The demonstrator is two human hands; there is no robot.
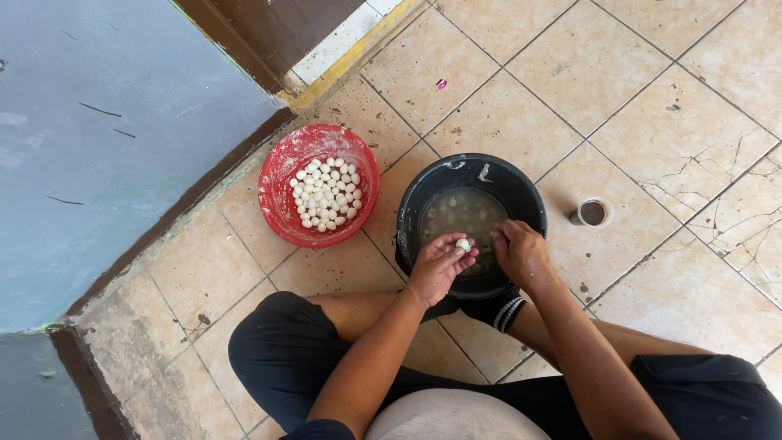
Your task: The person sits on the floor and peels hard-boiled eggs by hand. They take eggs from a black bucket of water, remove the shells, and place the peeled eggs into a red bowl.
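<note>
The left hand (438,265) is curled with its fingertips pinching a small, smooth, white egg (463,244), round and glossy, held just over the near rim of a black plastic bucket (521,191); the right hand (520,253) sits just beside it over the same rim, fingers bent inward toward the egg, though whether it grips anything of its own cannot be told. The bucket is round and deep, its inner wall smeared with pale flecks, and it holds cloudy, greyish-brown water (460,213) with dim pale lumps showing beneath the surface. To the left of the hands, well clear of them, stands a shallow red plastic basin (281,204), its inside dusted with whitish residue, carrying a heap of small white peeled eggs (326,194), all alike in their smooth oval shape. To the right of the hands, beyond the bucket, a small round cup (592,213) with a dark inside rests on the floor. The floor (652,98) is of square beige tiles, dull and stained, with dark grout lines and fine cracks on the right. Below the hands the person's folded legs in black trousers (285,350) lie against the bucket's near side, and a grey-blue painted wall (106,147) with a brown base strip closes off the far left
</note>
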